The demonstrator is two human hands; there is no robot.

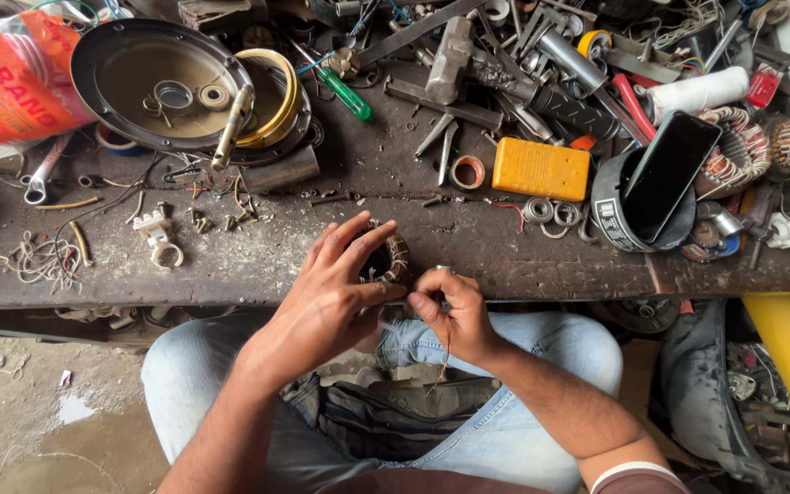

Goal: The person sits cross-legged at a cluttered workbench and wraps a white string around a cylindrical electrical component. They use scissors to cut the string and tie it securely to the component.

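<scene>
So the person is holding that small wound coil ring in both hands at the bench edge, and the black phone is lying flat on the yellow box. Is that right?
Not quite. The phone is not on the yellow box; it stands propped in a black ring to the right of it, as the head view shows. The rest holds: left hand and right hand hold the coil ring.

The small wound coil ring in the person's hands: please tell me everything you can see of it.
The coil ring is a small round core wrapped in copper-coloured wire windings with pale bands, dark in its middle. It sits at the near edge of the workbench. The left hand covers most of it, fingers curled over its top. The right hand pinches a thin wire beside it.
</scene>
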